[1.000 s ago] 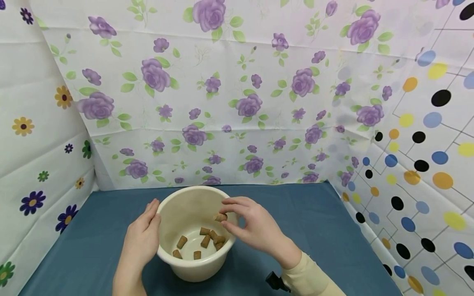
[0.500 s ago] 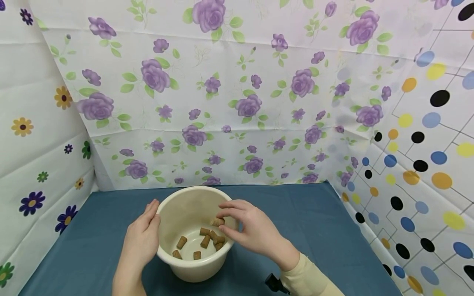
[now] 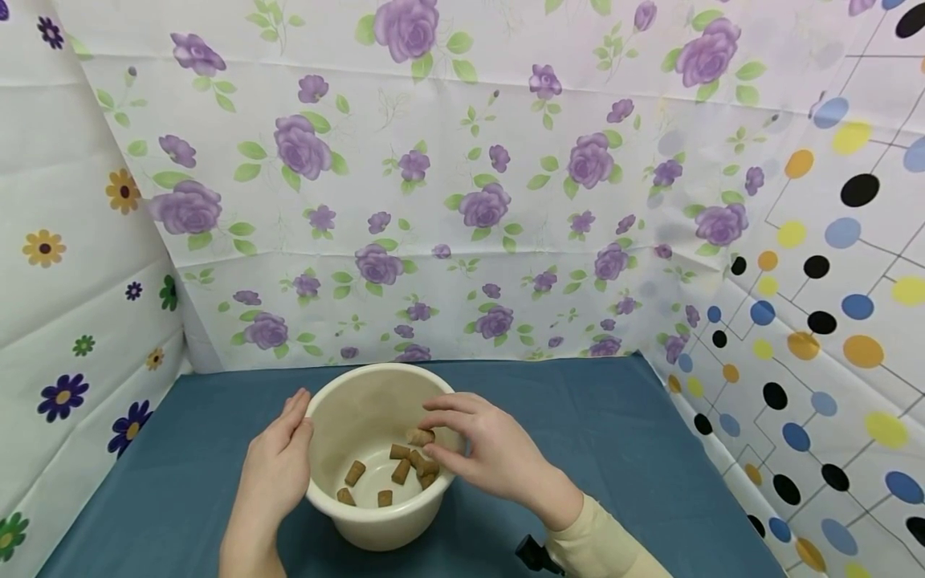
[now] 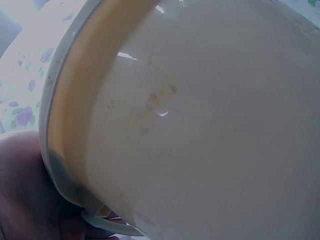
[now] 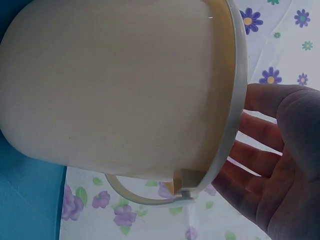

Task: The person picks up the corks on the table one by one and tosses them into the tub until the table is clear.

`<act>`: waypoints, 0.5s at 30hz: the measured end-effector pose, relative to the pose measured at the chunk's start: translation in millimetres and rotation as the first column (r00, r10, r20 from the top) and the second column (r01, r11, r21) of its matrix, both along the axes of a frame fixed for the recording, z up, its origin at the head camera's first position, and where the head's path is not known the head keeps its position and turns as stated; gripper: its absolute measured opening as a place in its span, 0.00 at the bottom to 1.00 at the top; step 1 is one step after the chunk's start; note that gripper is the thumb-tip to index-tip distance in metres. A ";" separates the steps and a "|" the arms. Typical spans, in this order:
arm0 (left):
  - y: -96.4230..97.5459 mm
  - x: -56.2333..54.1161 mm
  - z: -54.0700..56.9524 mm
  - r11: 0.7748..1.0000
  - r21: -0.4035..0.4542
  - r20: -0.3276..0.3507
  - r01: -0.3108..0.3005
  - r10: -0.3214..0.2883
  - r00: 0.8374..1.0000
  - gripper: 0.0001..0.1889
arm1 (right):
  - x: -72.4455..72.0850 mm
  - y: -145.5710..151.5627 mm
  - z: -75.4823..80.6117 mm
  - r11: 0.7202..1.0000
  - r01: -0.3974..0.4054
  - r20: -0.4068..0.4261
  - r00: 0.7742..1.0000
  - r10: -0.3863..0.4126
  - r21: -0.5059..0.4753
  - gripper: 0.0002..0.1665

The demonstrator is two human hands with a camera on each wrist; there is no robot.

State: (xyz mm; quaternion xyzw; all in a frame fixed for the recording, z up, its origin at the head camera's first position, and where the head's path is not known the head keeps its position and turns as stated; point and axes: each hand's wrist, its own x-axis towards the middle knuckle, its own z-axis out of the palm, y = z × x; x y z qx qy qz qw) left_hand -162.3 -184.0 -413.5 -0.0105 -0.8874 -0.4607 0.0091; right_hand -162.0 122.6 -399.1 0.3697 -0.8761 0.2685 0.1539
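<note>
A cream plastic bucket (image 3: pixel 383 518) leans toward me on the blue cloth, its mouth facing up and forward. My left hand (image 3: pixel 278 466) holds its left side at the rim; in the left wrist view the fingers reach behind the bucket's handle (image 4: pixel 112 226). Several brown corks (image 3: pixel 354 473) lie scattered on the bucket's floor, some bunched at the right. Over the right rim reaches my right hand (image 3: pixel 495 445), pinching one cork (image 3: pixel 420 437) between thumb and fingers inside the mouth. In the right wrist view the bucket wall hides that hand's fingertips and the cork.
Blue cloth (image 3: pixel 578 417) covers the table. White sheets with purple flowers (image 3: pixel 484 205) hang behind; flowered and dotted sheets (image 3: pixel 860 353) stand at left and right. A small black object (image 3: pixel 538 554) sits at the right sleeve.
My right hand has shifted slightly left and down into the bucket with the pinched cork. The left hand and the bucket have stayed put.
</note>
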 end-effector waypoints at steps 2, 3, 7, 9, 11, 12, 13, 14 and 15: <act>0.7 -0.4 -0.4 1.000 0.002 0.002 0.004 -0.004 1.000 0.29 | 1.1 1.4 -0.3 1.000 0.000 0.004 1.000 0.000 -0.001 0.16; 0.8 -0.8 -0.5 1.000 0.002 0.001 0.006 -0.006 1.000 0.29 | 1.5 2.3 -0.8 1.000 0.001 0.000 1.000 -0.001 -0.003 0.17; -0.6 -2.5 -1.1 1.000 0.006 -0.017 0.005 -0.005 1.000 0.30 | 3.3 7.7 -3.1 0.999 0.005 -0.022 1.000 -0.006 -0.041 0.18; -2.3 -2.9 -1.5 1.000 0.013 -0.024 -0.005 0.005 1.000 0.31 | 4.7 12.9 -4.6 0.998 0.015 -0.031 0.999 -0.017 -0.065 0.18; -5.2 -2.6 -1.3 1.000 0.023 -0.010 -0.013 0.014 1.000 0.33 | 6.7 20.7 -6.7 0.995 0.028 -0.032 0.999 -0.031 -0.092 0.19; -7.2 -1.7 -0.8 1.000 0.025 0.000 -0.018 0.018 1.000 0.34 | 7.8 25.9 -8.4 0.994 0.039 -0.033 0.999 -0.042 -0.104 0.19; -9.7 -0.9 -0.2 0.999 0.026 0.006 -0.024 0.024 1.000 0.35 | 8.9 32.1 -10.4 0.992 0.055 -0.033 0.998 -0.059 -0.113 0.19; -12.9 0.3 0.7 0.999 0.027 0.006 -0.032 0.032 0.999 0.35 | 9.8 39.2 -12.9 0.989 0.076 -0.034 0.996 -0.080 -0.123 0.20; -16.5 1.7 1.9 0.999 0.030 0.001 -0.045 0.045 0.999 0.36 | 10.4 47.4 -15.9 0.986 0.103 -0.039 0.993 -0.109 -0.128 0.20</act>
